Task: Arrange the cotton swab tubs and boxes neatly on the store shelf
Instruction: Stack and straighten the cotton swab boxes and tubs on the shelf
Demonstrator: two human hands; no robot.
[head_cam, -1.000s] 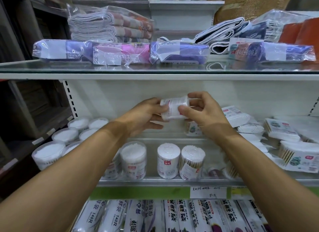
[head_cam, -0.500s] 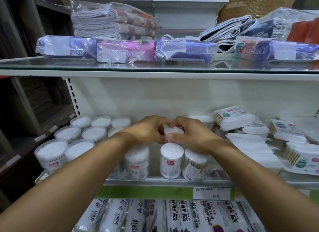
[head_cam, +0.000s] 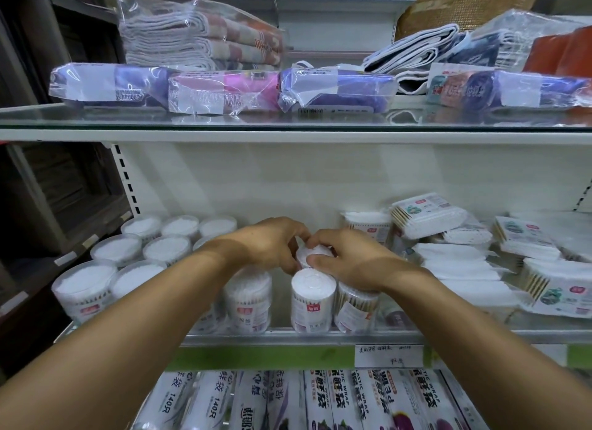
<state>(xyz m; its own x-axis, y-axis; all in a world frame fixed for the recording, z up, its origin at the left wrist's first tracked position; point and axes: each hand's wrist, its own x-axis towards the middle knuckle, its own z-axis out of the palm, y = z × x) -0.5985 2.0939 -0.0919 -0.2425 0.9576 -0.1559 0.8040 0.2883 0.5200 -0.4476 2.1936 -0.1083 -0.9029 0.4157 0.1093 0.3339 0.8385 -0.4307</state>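
Both hands on one tub [head_cam: 312,254] at mid-frame, left hand [head_cam: 272,242] and right hand [head_cam: 350,260] fingers curled round its top. Behind the front tub [head_cam: 313,300] on the shelf [head_cam: 288,336]. Best lowered straight, upright, label forward, snug in line.

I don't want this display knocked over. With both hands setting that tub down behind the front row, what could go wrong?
1. The right hand rests over the wooden-stick tub at the shelf's front edge; a nudge might tip it off.
2. The held tub, which the left hand also grips, sits close behind the front white tub and may push it forward.
3. The stacked swab boxes beside lie tilted and could slide.
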